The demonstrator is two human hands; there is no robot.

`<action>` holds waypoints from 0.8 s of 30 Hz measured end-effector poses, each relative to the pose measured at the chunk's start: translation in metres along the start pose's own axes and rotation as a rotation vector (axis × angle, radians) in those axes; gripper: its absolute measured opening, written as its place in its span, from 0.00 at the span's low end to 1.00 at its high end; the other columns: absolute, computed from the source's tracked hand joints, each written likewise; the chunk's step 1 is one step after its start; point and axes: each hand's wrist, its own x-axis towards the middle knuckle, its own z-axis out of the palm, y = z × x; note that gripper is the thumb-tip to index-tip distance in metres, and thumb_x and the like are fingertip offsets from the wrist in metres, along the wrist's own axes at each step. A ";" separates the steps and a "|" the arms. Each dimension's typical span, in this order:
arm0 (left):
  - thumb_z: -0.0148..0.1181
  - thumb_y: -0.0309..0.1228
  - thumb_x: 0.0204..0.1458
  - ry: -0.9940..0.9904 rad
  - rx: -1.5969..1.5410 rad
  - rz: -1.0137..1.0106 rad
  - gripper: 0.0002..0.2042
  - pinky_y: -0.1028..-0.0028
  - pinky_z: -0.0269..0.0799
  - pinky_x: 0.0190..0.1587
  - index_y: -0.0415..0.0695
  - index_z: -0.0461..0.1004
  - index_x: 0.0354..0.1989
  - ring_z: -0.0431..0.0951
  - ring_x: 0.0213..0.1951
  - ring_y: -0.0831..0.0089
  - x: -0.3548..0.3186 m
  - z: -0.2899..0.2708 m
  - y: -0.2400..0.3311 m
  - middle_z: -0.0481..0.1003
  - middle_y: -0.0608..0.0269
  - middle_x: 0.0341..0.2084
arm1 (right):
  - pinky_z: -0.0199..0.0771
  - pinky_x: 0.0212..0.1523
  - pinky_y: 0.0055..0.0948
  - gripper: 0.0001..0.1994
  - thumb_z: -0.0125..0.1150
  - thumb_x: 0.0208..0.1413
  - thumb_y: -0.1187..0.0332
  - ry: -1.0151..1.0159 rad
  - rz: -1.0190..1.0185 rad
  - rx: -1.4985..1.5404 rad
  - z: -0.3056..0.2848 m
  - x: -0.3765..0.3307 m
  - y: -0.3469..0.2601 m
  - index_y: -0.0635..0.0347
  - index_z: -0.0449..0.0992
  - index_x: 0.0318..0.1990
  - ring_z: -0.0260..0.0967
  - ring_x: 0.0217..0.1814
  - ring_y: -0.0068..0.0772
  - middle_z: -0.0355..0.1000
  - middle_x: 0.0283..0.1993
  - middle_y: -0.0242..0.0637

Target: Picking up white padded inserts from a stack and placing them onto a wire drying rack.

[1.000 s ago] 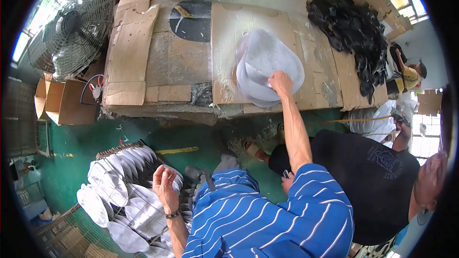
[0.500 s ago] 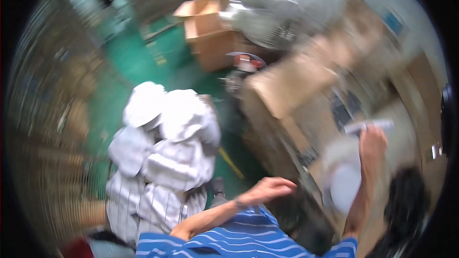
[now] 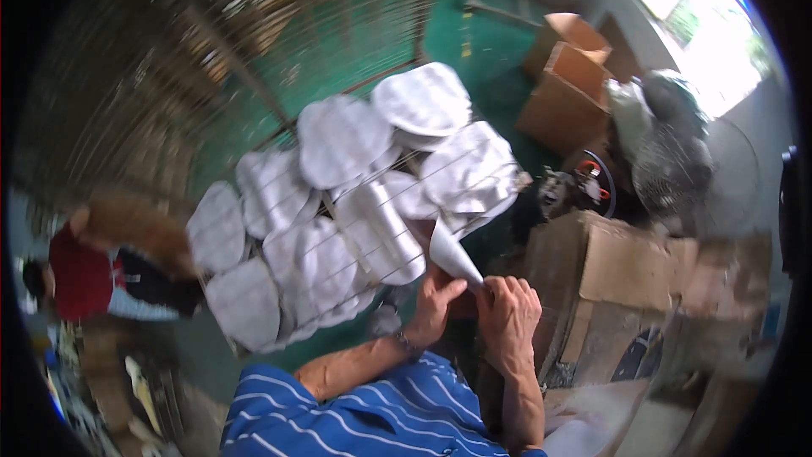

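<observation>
Both my hands hold one thin white sheet in front of my body; it is bent into a curved, folded shape and tilts up and away. My left hand is closed on its near left edge, a bracelet at the wrist. Beside it, my right hand pinches the near right end with curled fingers. Just beyond lies a wire rack bearing several white rounded fabric-like pieces, some flat and some folded over. The held sheet's far end overlaps these pieces in view, and I cannot tell whether it touches them.
A cardboard box stands to my right, a white round piece near it. Open cartons and a large fan are farther back. At far left a person in a red top is beside a brown stack. Tall wire racks rise behind.
The view has swung right to left, bringing the rack to the middle. My right hand came from the cardboard at right with a white piece; my left hand, empty before, now grips the sheet too.
</observation>
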 end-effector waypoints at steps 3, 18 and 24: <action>0.59 0.24 0.57 0.115 -0.058 0.163 0.21 0.70 0.72 0.56 0.40 0.68 0.60 0.76 0.49 0.73 0.013 -0.039 0.041 0.75 0.63 0.47 | 0.73 0.44 0.39 0.10 0.72 0.54 0.62 -0.068 -0.093 0.087 0.022 0.034 -0.051 0.57 0.84 0.39 0.74 0.40 0.43 0.77 0.34 0.38; 0.57 0.27 0.52 0.540 -0.284 0.659 0.13 0.61 0.80 0.52 0.41 0.76 0.47 0.81 0.45 0.62 0.114 -0.243 0.315 0.79 0.60 0.42 | 0.74 0.58 0.44 0.24 0.72 0.55 0.63 -0.259 -0.169 0.189 0.098 0.092 -0.090 0.62 0.77 0.57 0.72 0.59 0.52 0.74 0.58 0.46; 0.56 0.27 0.49 0.506 -0.379 0.742 0.20 0.57 0.78 0.56 0.36 0.76 0.52 0.81 0.49 0.57 0.140 -0.363 0.329 0.80 0.56 0.46 | 0.75 0.57 0.44 0.23 0.73 0.55 0.63 -0.350 -0.072 0.099 0.123 0.072 -0.054 0.62 0.77 0.56 0.73 0.58 0.51 0.75 0.57 0.45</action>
